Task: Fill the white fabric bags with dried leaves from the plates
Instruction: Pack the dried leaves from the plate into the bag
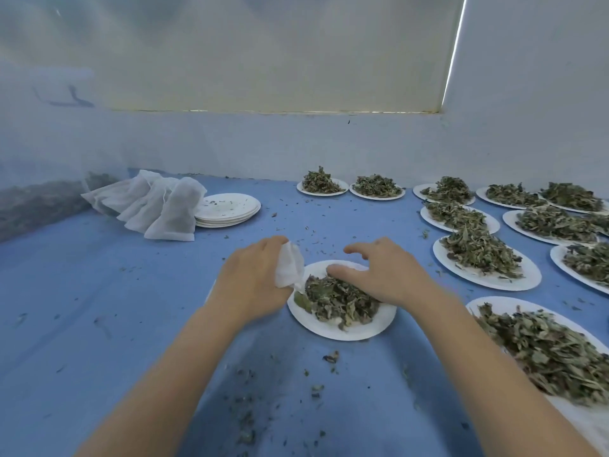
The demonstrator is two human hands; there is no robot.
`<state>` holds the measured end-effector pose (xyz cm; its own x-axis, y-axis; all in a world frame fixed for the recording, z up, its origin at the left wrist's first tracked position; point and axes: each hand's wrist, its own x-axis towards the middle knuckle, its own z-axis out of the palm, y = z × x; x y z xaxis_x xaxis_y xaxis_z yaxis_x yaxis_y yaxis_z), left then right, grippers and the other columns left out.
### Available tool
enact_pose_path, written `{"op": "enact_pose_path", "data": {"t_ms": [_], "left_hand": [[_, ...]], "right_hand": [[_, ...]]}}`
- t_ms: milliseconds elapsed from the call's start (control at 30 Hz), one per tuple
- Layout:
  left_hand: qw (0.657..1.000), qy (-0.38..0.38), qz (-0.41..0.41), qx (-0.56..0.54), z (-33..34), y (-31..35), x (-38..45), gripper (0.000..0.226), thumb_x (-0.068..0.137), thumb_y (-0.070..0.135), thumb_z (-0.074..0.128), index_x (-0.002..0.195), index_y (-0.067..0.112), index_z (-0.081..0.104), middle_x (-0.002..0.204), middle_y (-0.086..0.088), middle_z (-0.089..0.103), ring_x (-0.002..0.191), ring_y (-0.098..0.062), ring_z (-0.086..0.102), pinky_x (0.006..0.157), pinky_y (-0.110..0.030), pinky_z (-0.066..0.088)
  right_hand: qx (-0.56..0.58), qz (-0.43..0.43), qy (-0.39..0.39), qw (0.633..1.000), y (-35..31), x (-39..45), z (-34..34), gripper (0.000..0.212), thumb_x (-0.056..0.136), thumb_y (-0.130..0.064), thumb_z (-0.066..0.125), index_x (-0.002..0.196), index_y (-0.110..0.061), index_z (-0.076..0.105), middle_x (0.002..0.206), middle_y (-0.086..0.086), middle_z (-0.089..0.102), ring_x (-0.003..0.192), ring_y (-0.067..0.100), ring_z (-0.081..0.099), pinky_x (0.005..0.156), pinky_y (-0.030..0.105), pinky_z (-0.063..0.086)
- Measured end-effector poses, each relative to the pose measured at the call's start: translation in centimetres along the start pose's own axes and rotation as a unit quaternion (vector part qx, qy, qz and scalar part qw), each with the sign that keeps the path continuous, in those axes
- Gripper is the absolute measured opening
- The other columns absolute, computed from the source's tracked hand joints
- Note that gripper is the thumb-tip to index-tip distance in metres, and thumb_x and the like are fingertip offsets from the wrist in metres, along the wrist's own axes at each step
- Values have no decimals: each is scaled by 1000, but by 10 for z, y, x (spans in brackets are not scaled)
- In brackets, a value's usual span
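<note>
Head view: no brand, label or writing readable anywhere. Blue tabletop [99, 291], littered with leaf crumbs; pale wall [296, 143] behind, covered window [263, 54] above. Left hand [253, 285] gripping a small white fabric bag [289, 268] at the left rim of the near plate [342, 331]. Right hand [385, 275] relaxed, fingers spread, resting on the dried leaves [339, 300] there. Filled bags [155, 206] lined up far left against stacked plates [230, 209]. Heaped plates [487, 258] right.
</note>
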<state>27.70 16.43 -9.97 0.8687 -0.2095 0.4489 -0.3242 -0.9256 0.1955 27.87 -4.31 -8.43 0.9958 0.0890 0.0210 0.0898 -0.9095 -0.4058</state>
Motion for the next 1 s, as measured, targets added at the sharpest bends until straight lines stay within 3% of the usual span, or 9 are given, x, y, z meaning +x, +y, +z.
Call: {"op": "enact_pose_path", "data": {"t_ms": [100, 300, 467, 633, 767, 1000], "left_hand": [[1000, -10, 14, -8, 9, -1, 3, 54, 77, 35, 61, 127, 25, 41, 122, 6, 52, 108, -22, 49, 76, -27, 30], [999, -1, 28, -34, 19, -3, 2, 57, 74, 32, 64, 126, 24, 42, 119, 4, 52, 106, -23, 49, 80, -29, 33], [999, 4, 31, -34, 21, -3, 3, 57, 74, 33, 64, 126, 26, 42, 118, 5, 51, 105, -22, 49, 76, -27, 29], [999, 9, 27, -43, 20, -2, 2, 59, 74, 32, 65, 128, 26, 41, 121, 4, 51, 106, -23, 49, 76, -27, 28], [998, 15, 23, -54, 18, 5, 0, 60, 75, 31, 65, 129, 25, 40, 124, 3, 51, 107, -24, 49, 73, -26, 26], [996, 71, 4, -58, 19, 20, -2, 60, 75, 37, 65, 127, 16, 43, 117, -4, 56, 102, -29, 52, 77, -33, 32]], "right_hand": [[-1, 3, -25, 1000, 4, 2, 14, 67, 74, -74, 48, 130, -36, 50, 125, 3, 52, 112, 19, 52, 77, 27, 36], [-31, -49, 28, 998, 2, 4, 12, 31, 89, -41, 58, 117, -30, 63, 109, -4, 66, 100, 14, 57, 75, 23, 38], [-47, -71, 77, 993, 5, 4, 8, 20, 91, -37, 56, 107, -33, 68, 104, -9, 69, 93, 10, 57, 70, 20, 33], [23, -91, 131, 987, 4, -2, -10, 15, 90, -33, 60, 101, -33, 70, 98, -12, 69, 85, 3, 54, 68, 15, 35], [34, -114, 158, 980, -10, -7, -17, 16, 90, -31, 59, 103, -31, 70, 96, -9, 69, 87, 7, 59, 74, 18, 38], [-106, -167, 194, 961, -37, -13, -5, 26, 96, -34, 47, 117, -29, 63, 108, -2, 64, 105, 22, 52, 91, 37, 40]]}}
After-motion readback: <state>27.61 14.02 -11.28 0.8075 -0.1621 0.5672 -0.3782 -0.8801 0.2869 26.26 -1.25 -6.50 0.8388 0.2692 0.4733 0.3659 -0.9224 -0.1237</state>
